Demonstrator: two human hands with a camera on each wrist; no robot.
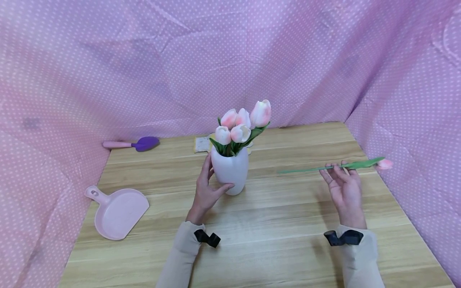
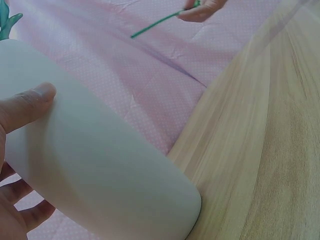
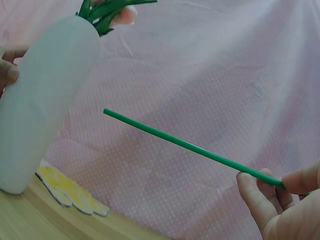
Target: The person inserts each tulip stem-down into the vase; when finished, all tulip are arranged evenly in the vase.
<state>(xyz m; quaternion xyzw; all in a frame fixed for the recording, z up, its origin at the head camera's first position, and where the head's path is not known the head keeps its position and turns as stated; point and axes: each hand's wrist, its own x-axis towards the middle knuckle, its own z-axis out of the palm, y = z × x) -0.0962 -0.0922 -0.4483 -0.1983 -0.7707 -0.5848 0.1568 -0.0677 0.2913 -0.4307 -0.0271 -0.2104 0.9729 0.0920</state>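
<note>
A white vase (image 1: 230, 172) stands near the middle of the table, holding several pale pink tulips (image 1: 240, 132) with green leaves. My left hand (image 1: 206, 194) grips the vase from its left side, thumb across the front; the left wrist view shows the thumb (image 2: 30, 105) on the smooth wall. To the right, my right hand (image 1: 346, 192) pinches the green stem of a single pink tulip (image 1: 363, 164), held almost level above the table. Its bloom points right, and the bare stem end (image 3: 150, 131) points toward the vase without touching it.
Behind the vase lies a yellow-and-white glove (image 3: 70, 192), partly hidden in the head view. A purple trowel (image 1: 145, 144) with a pink handle rests at the back left. A pink dustpan (image 1: 120, 214) lies at the left edge. Pink dotted cloth (image 1: 230, 60) hangs around the wooden table (image 1: 266, 248).
</note>
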